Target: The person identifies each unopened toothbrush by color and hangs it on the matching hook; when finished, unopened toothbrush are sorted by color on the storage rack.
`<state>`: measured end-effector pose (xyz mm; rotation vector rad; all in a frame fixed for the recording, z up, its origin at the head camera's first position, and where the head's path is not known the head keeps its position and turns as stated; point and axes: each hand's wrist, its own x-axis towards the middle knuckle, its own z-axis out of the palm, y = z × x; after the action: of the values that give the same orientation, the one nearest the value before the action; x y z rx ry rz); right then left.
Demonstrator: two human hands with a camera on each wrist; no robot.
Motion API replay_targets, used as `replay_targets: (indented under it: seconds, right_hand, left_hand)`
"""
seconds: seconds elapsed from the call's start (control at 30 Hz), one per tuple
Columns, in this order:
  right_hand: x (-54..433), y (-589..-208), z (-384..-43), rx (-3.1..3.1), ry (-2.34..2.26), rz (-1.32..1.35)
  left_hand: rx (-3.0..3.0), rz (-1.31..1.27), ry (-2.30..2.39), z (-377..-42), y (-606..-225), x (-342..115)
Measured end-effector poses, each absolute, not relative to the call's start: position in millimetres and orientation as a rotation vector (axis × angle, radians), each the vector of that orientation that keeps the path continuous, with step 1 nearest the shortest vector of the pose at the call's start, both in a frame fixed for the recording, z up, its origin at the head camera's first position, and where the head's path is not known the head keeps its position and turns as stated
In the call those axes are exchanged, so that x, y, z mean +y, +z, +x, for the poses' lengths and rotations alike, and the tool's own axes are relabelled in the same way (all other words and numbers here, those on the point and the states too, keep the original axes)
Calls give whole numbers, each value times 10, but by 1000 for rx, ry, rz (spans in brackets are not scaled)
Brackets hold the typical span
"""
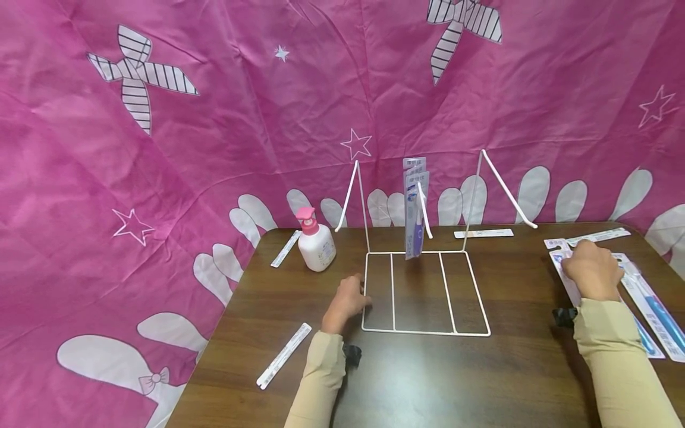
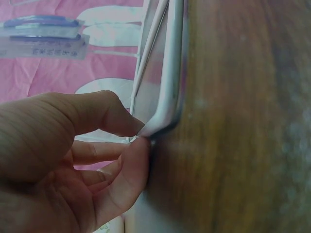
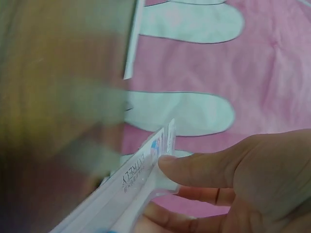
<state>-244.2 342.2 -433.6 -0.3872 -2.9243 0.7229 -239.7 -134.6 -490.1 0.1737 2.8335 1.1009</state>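
My left hand [image 1: 348, 300] is at the left side of a white wire display rack [image 1: 426, 333]. In the left wrist view, its thumb and index finger pinch the rack's base wire [image 2: 170, 73] close to a bent corner. Far to the right, my right hand [image 1: 594, 270] holds a packaged toothbrush [image 1: 568, 279] by its upper part. The right wrist view shows the thumb pressed on the clear pack [image 3: 131, 179], which slants up from the tabletop. Several toothbrush packs [image 1: 414, 208] hang on the rack's middle hook; the two outer hooks carry nothing.
Another packaged toothbrush [image 1: 655, 309] lies at the table's right. A white pump bottle [image 1: 317, 248] with a pink top stands left of the rack. Narrow white strips lie about, one at front left [image 1: 283, 356] and one behind the rack [image 1: 484, 233]. A pink curtain [image 1: 257, 137] hangs behind.
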Motion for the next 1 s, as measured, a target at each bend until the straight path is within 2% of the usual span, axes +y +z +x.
replay_targets:
  seconds: [0.2,0.7,1.0]
  right_hand:
    - [3301,-4189,-2324,-2766,730,-298]
    - [2900,-3802,-2061,-2481,863,-289]
    - [2701,-3447,-1788,-2374,928,-244]
  left_hand:
    - [2844,197,1088,-2408,-4945,-1339]
    - [2823,164,1080,-2433,-4914,-1341]
    - [2811,149,1088,-2437,-4928,-1341]
